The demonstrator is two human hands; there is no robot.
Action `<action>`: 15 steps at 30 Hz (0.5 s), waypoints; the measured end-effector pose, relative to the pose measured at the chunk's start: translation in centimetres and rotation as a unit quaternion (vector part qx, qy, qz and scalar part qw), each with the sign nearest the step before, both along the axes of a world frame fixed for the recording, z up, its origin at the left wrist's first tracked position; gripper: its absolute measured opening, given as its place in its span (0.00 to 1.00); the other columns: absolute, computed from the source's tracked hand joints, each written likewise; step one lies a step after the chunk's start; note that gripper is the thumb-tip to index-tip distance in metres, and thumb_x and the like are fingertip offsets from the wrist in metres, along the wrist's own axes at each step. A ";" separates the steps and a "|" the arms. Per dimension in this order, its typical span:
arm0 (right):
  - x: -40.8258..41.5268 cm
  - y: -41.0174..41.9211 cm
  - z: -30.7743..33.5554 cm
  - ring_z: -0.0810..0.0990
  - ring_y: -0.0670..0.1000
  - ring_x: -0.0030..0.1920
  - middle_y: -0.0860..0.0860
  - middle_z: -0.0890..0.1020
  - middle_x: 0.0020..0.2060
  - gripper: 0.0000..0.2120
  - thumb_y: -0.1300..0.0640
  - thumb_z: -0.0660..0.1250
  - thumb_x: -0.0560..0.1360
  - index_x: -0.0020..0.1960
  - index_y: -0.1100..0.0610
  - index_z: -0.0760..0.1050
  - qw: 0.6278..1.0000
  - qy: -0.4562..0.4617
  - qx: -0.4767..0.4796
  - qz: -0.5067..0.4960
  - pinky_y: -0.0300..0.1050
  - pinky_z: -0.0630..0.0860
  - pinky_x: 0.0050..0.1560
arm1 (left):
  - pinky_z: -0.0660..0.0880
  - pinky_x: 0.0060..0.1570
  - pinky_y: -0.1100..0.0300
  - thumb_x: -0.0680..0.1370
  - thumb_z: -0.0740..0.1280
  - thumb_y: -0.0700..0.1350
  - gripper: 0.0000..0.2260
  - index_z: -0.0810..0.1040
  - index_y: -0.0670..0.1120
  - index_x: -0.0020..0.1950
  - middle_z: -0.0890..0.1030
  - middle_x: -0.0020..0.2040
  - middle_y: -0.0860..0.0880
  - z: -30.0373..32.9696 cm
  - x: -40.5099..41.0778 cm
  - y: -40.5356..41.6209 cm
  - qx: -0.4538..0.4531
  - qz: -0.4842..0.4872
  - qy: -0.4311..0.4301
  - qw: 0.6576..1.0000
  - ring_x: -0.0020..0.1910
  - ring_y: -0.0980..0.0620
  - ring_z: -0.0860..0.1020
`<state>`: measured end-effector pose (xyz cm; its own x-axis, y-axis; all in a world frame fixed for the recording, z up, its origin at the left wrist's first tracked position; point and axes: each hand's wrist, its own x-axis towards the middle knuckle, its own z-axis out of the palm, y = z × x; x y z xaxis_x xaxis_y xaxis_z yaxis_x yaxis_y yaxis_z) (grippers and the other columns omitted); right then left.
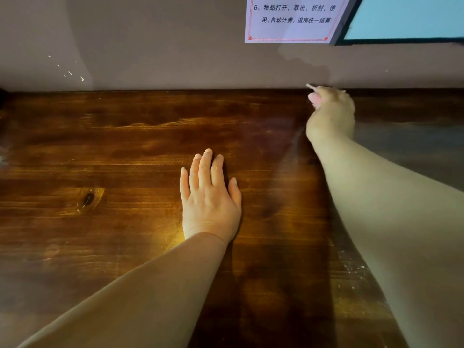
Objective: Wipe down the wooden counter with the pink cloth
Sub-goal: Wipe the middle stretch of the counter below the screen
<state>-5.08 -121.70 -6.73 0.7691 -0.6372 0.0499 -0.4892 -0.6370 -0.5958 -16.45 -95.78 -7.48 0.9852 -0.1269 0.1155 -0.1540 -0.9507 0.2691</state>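
Observation:
The dark wooden counter (113, 151) fills the view up to the back wall. My left hand (209, 199) lies flat on it near the middle, fingers straight and together. My right hand (331, 114) reaches to the counter's back edge at the right, against the wall, and grips a small bunch of pink cloth (313, 96); only a bit of the cloth shows past the fingers, the rest is hidden under the hand.
A grey wall (150, 46) rises straight behind the counter. On it hang a white printed notice (291, 18) and a dark-framed panel (406, 18) at the top right. A knot (88, 198) marks the wood at the left.

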 end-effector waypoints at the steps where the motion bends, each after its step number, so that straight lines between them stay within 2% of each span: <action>1: -0.4 1.0 -0.1 0.70 0.50 0.68 0.51 0.76 0.66 0.15 0.53 0.59 0.84 0.67 0.52 0.77 0.999 -0.008 -0.014 0.032 0.35 0.62 0.61 | 0.53 0.77 0.45 0.83 0.53 0.54 0.23 0.65 0.46 0.76 0.63 0.78 0.47 0.0 0.0 0.0 0.003 -0.003 -0.001 1.000 0.78 0.47 0.58; 3: -1.7 1.8 0.0 0.66 0.50 0.72 0.49 0.74 0.69 0.16 0.54 0.57 0.85 0.70 0.52 0.74 0.989 -0.010 -0.061 0.131 0.38 0.62 0.67 | 0.53 0.77 0.44 0.83 0.52 0.54 0.23 0.65 0.47 0.77 0.62 0.78 0.47 0.0 0.0 0.0 0.005 -0.008 -0.006 1.000 0.78 0.47 0.57; 5: -2.5 0.4 0.3 0.66 0.51 0.72 0.49 0.73 0.69 0.16 0.54 0.56 0.84 0.70 0.50 0.75 0.982 -0.006 -0.081 0.170 0.44 0.63 0.68 | 0.53 0.77 0.45 0.83 0.52 0.55 0.24 0.64 0.47 0.77 0.61 0.79 0.47 -0.2 0.0 0.0 0.006 -0.007 -0.011 1.000 0.79 0.48 0.57; 8: -2.3 -2.9 0.8 0.71 0.52 0.69 0.49 0.74 0.68 0.16 0.53 0.57 0.83 0.68 0.47 0.75 0.997 0.019 -0.049 0.059 0.48 0.68 0.67 | 0.53 0.77 0.45 0.83 0.50 0.55 0.25 0.62 0.47 0.78 0.60 0.79 0.48 -0.3 0.1 0.0 0.011 -0.006 -0.014 1.000 0.79 0.48 0.56; 10: -1.5 -3.1 0.7 0.73 0.52 0.66 0.50 0.76 0.65 0.15 0.52 0.58 0.83 0.66 0.49 0.77 1.000 0.019 0.011 -0.007 0.45 0.69 0.64 | 0.53 0.77 0.45 0.83 0.50 0.55 0.25 0.62 0.47 0.78 0.60 0.79 0.48 -0.3 0.1 0.0 0.012 -0.006 -0.012 1.000 0.79 0.48 0.56; 11: -1.2 -2.3 0.6 0.73 0.52 0.66 0.51 0.76 0.65 0.15 0.52 0.59 0.83 0.67 0.50 0.77 1.000 0.016 0.016 -0.008 0.41 0.67 0.63 | 0.53 0.77 0.45 0.83 0.50 0.55 0.24 0.62 0.47 0.78 0.60 0.79 0.48 -0.3 0.1 0.0 0.012 -0.008 -0.009 1.000 0.79 0.48 0.56; 13: -1.6 -0.4 0.5 0.69 0.52 0.69 0.52 0.75 0.67 0.16 0.52 0.58 0.84 0.68 0.51 0.76 0.998 0.006 -0.028 0.052 0.39 0.63 0.64 | 0.52 0.78 0.45 0.83 0.50 0.55 0.25 0.62 0.48 0.78 0.60 0.80 0.48 -0.2 0.1 0.1 0.012 -0.010 -0.002 1.000 0.79 0.49 0.56; 15: -3.1 0.1 0.6 0.66 0.53 0.71 0.51 0.74 0.68 0.16 0.54 0.56 0.85 0.69 0.53 0.74 0.984 0.000 -0.080 0.158 0.44 0.63 0.67 | 0.50 0.78 0.46 0.83 0.48 0.56 0.25 0.61 0.48 0.79 0.59 0.80 0.49 0.0 0.1 0.1 0.015 -0.014 0.008 1.000 0.79 0.49 0.54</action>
